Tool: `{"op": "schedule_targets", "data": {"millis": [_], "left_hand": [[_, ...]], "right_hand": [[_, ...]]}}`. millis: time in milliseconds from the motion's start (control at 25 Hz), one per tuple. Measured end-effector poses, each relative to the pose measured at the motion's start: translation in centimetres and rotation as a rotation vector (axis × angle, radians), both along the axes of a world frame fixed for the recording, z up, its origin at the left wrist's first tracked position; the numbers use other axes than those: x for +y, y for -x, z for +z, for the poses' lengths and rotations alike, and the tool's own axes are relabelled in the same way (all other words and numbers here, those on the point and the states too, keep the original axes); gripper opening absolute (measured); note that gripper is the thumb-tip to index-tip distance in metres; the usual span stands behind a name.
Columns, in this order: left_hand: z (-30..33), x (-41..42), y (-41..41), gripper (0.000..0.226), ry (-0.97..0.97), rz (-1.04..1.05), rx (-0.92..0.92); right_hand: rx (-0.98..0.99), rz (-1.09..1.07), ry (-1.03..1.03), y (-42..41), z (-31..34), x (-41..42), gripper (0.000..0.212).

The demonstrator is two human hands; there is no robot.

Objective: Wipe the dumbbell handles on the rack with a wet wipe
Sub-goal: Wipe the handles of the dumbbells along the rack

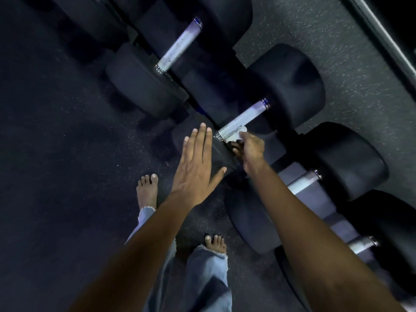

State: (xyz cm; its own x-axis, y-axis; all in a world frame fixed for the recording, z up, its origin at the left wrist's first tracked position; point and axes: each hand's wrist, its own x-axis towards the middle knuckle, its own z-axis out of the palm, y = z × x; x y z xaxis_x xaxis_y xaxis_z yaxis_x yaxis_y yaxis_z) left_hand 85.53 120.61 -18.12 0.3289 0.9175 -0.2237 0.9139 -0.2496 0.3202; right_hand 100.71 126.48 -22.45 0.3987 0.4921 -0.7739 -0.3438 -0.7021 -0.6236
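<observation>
A row of black dumbbells lies on a low rack, running from upper left to lower right. The middle dumbbell's silver knurled handle (243,120) is lit. My right hand (249,149) grips a white wet wipe (236,135) and presses it against the near end of that handle. My left hand (198,167) is flat, fingers spread, resting on the near black head (221,154) of the same dumbbell. Another lit handle (180,45) lies farther up. Two more handles (304,180) (362,244) show lower right, partly behind my right forearm.
Dark speckled rubber floor (67,154) spreads to the left. My bare feet (147,190) (216,244) in frayed jeans stand close to the rack. A grey speckled surface (337,52) lies behind the dumbbells, with a pale bar (382,34) at the top right.
</observation>
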Motion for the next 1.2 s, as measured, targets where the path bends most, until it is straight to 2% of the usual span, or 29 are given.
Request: {"op": "schedule_targets", "data": {"millis": [160, 240, 320, 520, 600, 760, 840, 960, 1000, 1080, 1200], "left_hand": [[0.6, -3.1, -2.3, 0.080, -0.037, -0.080, -0.008], [0.8, -5.1, -3.8, 0.078, -0.020, -0.098, -0.032], [0.7, -6.7, -5.2, 0.076, 0.025, -0.084, -0.062], [0.7, -10.5, -8.8, 0.069, 0.071, -0.070, -0.085], [0.7, -11.6, -9.8, 0.062, 0.119, -0.037, -0.102], [0.3, -13.5, -10.9, 0.057, 0.190, 0.018, -0.194], [0.1, -14.1, -11.1, 0.060, 0.205, 0.039, -0.206], [-0.2, -14.7, -11.5, 0.065, 0.214, 0.053, -0.190], [-0.5, -14.9, -11.7, 0.065, 0.216, 0.062, -0.178], [-1.1, -15.1, -11.9, 0.064, 0.198, 0.089, -0.161], [-1.5, -15.5, -12.2, 0.066, 0.175, 0.110, -0.150]], "right_hand": [[-0.230, 0.229, -0.090, -2.2, 1.9, -2.3, 0.020], [-0.467, 0.454, -0.122, -4.9, 3.4, -4.5, 0.009], [-0.713, 0.658, -0.166, -7.7, 4.5, -6.8, 0.011], [-1.154, 0.956, -0.276, -13.3, 5.1, -12.1, 0.015], [-1.156, 1.133, -0.305, -13.6, 4.2, -14.0, 0.015], [-1.004, 1.559, -0.379, -13.1, 1.4, -17.1, 0.022], [-0.982, 1.553, -0.369, -13.3, 1.2, -17.4, 0.022], [-1.054, 1.616, -0.375, -14.4, 2.3, -16.8, 0.022], [-1.101, 1.634, -0.347, -15.1, 2.6, -16.4, 0.024], [-1.186, 1.522, -0.282, -16.6, 3.6, -15.7, 0.029], [-1.414, 1.433, -0.264, -18.5, 4.4, -15.1, 0.049]]}}
